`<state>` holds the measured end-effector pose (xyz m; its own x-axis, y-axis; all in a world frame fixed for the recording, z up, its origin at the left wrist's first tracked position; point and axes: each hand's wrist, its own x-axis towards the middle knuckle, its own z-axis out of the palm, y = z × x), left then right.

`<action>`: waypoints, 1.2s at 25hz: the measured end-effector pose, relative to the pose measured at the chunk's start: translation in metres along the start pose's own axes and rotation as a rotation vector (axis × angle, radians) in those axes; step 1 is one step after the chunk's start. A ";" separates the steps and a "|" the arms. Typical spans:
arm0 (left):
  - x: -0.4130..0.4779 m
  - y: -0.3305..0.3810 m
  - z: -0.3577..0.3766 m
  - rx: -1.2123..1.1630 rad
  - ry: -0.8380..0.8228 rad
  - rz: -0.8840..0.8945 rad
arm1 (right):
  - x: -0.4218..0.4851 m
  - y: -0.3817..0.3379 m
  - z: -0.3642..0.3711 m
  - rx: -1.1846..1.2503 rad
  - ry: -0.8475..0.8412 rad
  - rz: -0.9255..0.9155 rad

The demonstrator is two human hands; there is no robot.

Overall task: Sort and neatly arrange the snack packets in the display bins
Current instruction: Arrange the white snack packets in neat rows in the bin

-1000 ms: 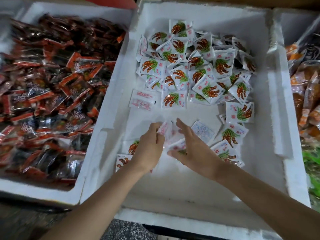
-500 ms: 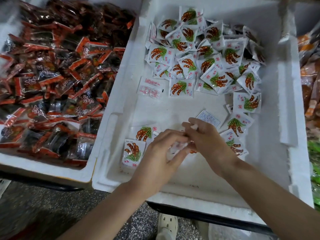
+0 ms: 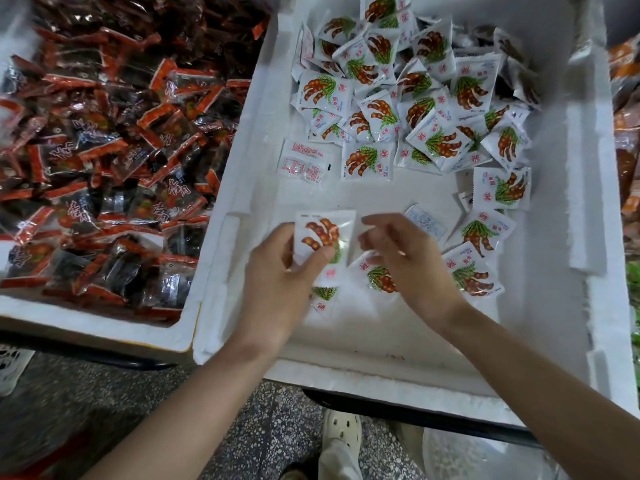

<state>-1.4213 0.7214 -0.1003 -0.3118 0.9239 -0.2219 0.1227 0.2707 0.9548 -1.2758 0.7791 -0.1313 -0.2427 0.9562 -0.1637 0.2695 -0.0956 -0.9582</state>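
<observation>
A white foam bin (image 3: 585,237) holds several white snack packets printed with brown pods and green leaves. Most lie in a loose pile (image 3: 408,95) at the far end. My left hand (image 3: 280,285) pinches one such packet (image 3: 325,237) upright, thumb across its face. My right hand (image 3: 412,268) hovers just right of it with fingers loosely bent, holding nothing, above another packet (image 3: 379,280) lying on the bin floor. A few more packets (image 3: 481,233) lie to the right of that hand.
A second foam bin (image 3: 104,327) on the left is full of red-and-black packets (image 3: 104,150). Orange packets (image 3: 627,98) show at the right edge. Below the bins are a speckled floor (image 3: 263,420) and a white shoe (image 3: 341,431).
The hands were together over the packets near the bin's front. Now my left hand has lifted one packet upright and my right hand has let go and drawn slightly right.
</observation>
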 end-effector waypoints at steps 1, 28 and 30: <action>0.002 0.001 -0.009 0.028 0.022 0.020 | 0.002 0.010 0.004 -0.229 -0.060 0.000; -0.004 -0.007 -0.051 0.015 0.122 0.124 | 0.001 0.008 0.054 -1.010 -0.363 -0.357; -0.001 -0.007 -0.053 0.034 0.134 0.138 | 0.006 0.010 0.063 -0.898 -0.449 -0.407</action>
<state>-1.4714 0.7040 -0.0958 -0.4121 0.9092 -0.0590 0.2039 0.1551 0.9666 -1.3335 0.7659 -0.1570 -0.7381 0.6641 -0.1186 0.6315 0.6183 -0.4679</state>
